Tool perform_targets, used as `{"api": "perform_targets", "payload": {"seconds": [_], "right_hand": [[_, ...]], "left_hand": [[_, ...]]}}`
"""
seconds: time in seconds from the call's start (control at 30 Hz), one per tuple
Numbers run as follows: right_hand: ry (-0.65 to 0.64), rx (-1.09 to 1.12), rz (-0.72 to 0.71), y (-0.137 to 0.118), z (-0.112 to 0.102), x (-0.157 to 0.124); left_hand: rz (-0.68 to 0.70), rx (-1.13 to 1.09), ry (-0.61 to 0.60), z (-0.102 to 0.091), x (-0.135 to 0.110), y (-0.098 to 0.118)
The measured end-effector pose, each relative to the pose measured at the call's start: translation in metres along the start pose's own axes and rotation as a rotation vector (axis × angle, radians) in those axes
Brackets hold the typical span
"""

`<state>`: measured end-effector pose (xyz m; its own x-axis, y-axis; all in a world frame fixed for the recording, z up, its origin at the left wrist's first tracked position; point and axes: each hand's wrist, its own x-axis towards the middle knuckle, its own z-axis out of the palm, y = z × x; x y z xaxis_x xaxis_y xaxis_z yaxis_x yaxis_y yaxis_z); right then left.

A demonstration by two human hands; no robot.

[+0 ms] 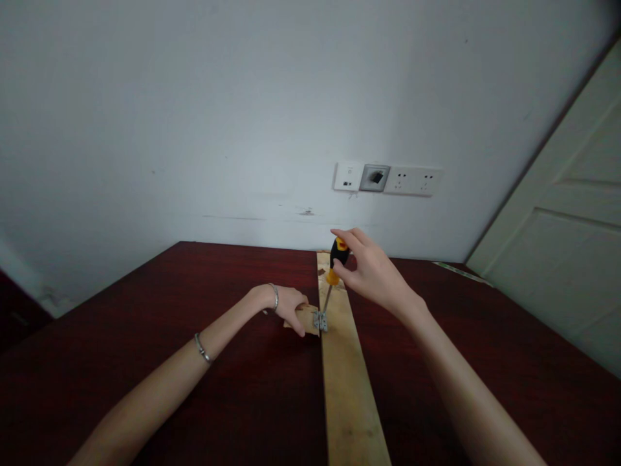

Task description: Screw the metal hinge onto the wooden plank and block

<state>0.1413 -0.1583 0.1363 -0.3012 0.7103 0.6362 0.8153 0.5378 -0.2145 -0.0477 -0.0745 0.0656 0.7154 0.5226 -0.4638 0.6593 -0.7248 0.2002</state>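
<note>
My right hand [365, 264] is closed around the black and yellow handle of a screwdriver [332, 276]. The screwdriver leans slightly, its shaft running down to a small metal hinge [321, 321]. That hinge spans the seam between a long wooden plank [345, 375] and a short wood block [307, 320] at the plank's left side. My left hand [290, 307] grips the block, thumb on the near side and fingers on the far side. Exactly where the screwdriver tip meets the hinge is too small to make out.
The plank lies lengthwise on a dark red table [233, 388] whose far edge meets a pale wall [218, 116]. Sockets and a switch plate [407, 181] are set in the wall. A narrow patterned strip [463, 273] lies at the back right, near a white door [563, 259].
</note>
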Motion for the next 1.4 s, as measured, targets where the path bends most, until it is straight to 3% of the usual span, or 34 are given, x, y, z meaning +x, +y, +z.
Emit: {"api": "perform_targets", "payload": {"seconds": [0.47,0.9,1.4], "right_hand": [[0.036,0.079,-0.025,0.003,0.001,0.001],[0.025,0.024,0.021,0.004,0.0,0.001],[0.034,0.016,0.023,0.003,0.0,0.0]], "left_hand": [[0.021,-0.053,-0.008,0.006,0.005,-0.009],[0.005,-0.083,-0.023,-0.001,-0.003,0.003],[-0.002,-0.08,-0.021,0.002,-0.001,-0.003]]}}
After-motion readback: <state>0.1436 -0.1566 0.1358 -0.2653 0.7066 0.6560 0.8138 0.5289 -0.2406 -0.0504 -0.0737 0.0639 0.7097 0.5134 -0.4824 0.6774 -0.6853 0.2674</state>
